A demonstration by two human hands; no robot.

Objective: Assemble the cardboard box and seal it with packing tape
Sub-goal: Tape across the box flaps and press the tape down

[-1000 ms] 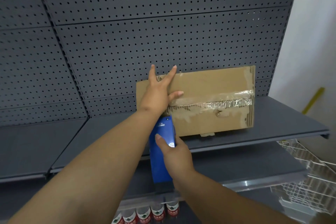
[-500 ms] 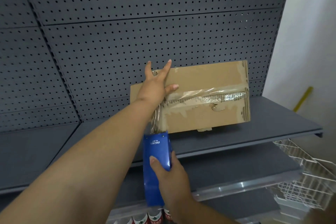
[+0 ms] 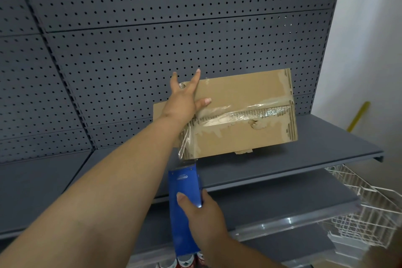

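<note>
Left hand (image 3: 185, 102) spread flat on cardboard box (image 3: 243, 115), pinning it upright on shelf (image 3: 326, 152) | right hand (image 3: 202, 213) below, wrapped around blue tape dispenser (image 3: 185, 202), keeping clear tape (image 3: 187, 137) taut down box's near end.

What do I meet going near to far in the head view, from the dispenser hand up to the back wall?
right hand → blue tape dispenser → stretched clear tape → left hand flat on the cardboard box → grey pegboard panel
</note>
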